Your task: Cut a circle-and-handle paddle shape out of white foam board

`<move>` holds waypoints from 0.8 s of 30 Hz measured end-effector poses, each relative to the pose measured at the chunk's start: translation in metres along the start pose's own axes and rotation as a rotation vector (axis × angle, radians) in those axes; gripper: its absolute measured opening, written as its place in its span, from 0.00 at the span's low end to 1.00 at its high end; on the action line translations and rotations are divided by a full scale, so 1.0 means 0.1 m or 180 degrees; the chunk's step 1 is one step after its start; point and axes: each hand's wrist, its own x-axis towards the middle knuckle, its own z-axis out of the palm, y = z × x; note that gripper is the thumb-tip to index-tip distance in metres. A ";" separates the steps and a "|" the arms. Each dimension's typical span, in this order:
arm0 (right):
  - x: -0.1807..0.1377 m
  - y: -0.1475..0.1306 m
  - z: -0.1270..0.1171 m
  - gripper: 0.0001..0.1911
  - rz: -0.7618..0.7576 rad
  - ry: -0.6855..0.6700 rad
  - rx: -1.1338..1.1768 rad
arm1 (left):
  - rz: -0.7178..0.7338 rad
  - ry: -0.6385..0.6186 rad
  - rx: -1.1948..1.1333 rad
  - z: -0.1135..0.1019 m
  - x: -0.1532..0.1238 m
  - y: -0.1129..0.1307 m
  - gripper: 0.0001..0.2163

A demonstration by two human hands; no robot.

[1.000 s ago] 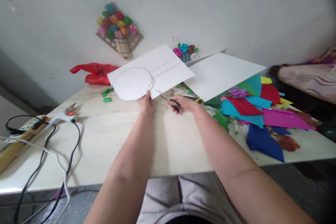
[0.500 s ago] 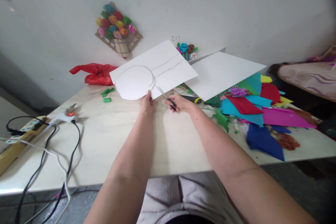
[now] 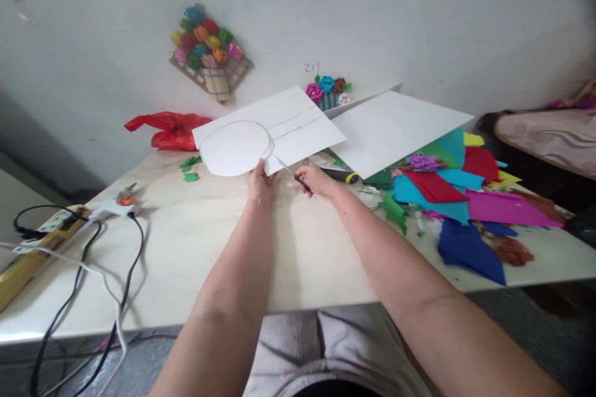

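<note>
My left hand [image 3: 259, 181] pinches the near edge of a white sheet of paper [image 3: 288, 130], held up over the table [image 3: 186, 248]. A pencilled oval and two lines are drawn on the sheet, and its left end is cut round. My right hand [image 3: 315, 178] grips black-handled scissors [image 3: 294, 176], whose blades meet the paper's edge just right of my left thumb.
A second white sheet [image 3: 395, 127] lies to the right over a heap of coloured paper scraps [image 3: 456, 198]. A yellow-and-black tool [image 3: 342, 176] lies beside my right hand. A red plastic bag [image 3: 167, 129], paper-flower crafts [image 3: 209, 49] and, at left, a power strip with cables [image 3: 79, 223].
My right hand moved left and forward with the scissors, bringing the blades from off the sheet to its edge. The paper tilted up, then dropped back slightly. My left hand kept its hold.
</note>
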 end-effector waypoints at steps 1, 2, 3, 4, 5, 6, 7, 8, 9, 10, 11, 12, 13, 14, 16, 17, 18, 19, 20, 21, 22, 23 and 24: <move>0.00 0.00 0.01 0.21 0.0000 0.0004 -0.0024 | 0.0014 0.0050 0.0041 0.00 0.00 0.00 0.02; 0.00 0.01 0.02 0.21 -0.0003 0.0001 -0.0031 | 0.0024 0.0109 0.0083 0.00 0.00 0.00 0.03; 0.00 0.02 0.02 0.21 -0.0009 -0.0003 -0.0025 | 0.0031 0.0161 0.0115 0.00 0.00 0.00 0.03; 0.00 0.03 0.03 0.21 -0.0015 -0.0006 -0.0013 | 0.0037 0.0199 0.0130 0.00 0.00 0.00 0.04; 0.00 0.04 0.04 0.21 -0.0024 -0.0009 0.0003 | 0.0040 0.0218 0.0130 0.00 0.00 0.00 0.05; 0.00 0.04 0.04 0.21 -0.0032 -0.0011 0.0018 | 0.0040 0.0223 0.0121 0.00 0.00 0.00 0.05; -0.01 0.05 0.05 0.21 -0.0034 -0.0017 0.0032 | 0.0039 0.0233 0.0110 0.00 0.00 0.01 0.05; -0.01 0.06 0.05 0.22 -0.0023 -0.0017 0.0048 | 0.0036 0.0241 0.0102 0.00 0.00 0.01 0.06; -0.01 0.06 0.05 0.22 0.0002 -0.0018 0.0075 | 0.0025 0.0248 0.0102 0.01 -0.01 0.01 0.06; -0.02 0.05 0.05 0.23 0.0037 -0.0016 0.0117 | 0.0006 0.0245 0.0110 0.01 -0.01 0.01 0.06; -0.02 0.05 0.05 0.23 0.0078 -0.0015 0.0165 | -0.0013 0.0224 0.0117 0.02 -0.02 0.01 0.06; -0.03 0.04 0.04 0.24 0.0129 -0.0020 0.0216 | -0.0027 0.0186 0.0119 0.02 -0.03 0.01 0.06; -0.03 0.03 0.04 0.25 0.0182 -0.0037 0.0263 | -0.0039 0.0148 0.0119 0.03 -0.04 0.01 0.06; -0.04 0.03 0.03 0.25 0.0233 -0.0059 0.0303 | -0.0049 0.0112 0.0114 0.03 -0.05 0.01 0.05; -0.05 0.02 0.02 0.25 0.0312 -0.0101 0.0361 | -0.0055 0.0081 0.0096 0.04 -0.06 0.01 0.05; -0.05 0.01 0.01 0.25 0.0332 -0.0123 0.0382 | -0.0052 0.0069 0.0083 0.04 -0.07 0.01 0.05; -0.06 0.01 0.01 0.25 0.0339 -0.0143 0.0399 | -0.0044 0.0056 0.0068 0.05 -0.07 0.00 0.05; -0.06 0.00 0.00 0.25 0.0340 -0.0157 0.0401 | -0.0039 0.0041 0.0060 0.04 -0.07 0.00 0.05; -0.07 0.00 0.00 0.25 0.0344 -0.0166 0.0390 | -0.0037 0.0029 0.0058 0.04 -0.06 -0.01 0.06; -0.07 -0.01 0.00 0.25 0.0354 -0.0175 0.0376 | -0.0042 0.0027 0.0067 0.03 -0.06 -0.01 0.06; -0.07 -0.01 0.01 0.25 0.0364 -0.0181 0.0366 | -0.0052 0.0031 0.0082 0.03 -0.05 -0.01 0.06; -0.07 -0.01 0.01 0.25 0.0367 -0.0181 0.0369 | -0.0062 0.0049 0.0100 0.02 -0.04 -0.02 0.06; -0.06 -0.01 0.02 0.25 0.0350 -0.0178 0.0387 | -0.0063 0.0067 0.0113 0.02 -0.03 -0.02 0.06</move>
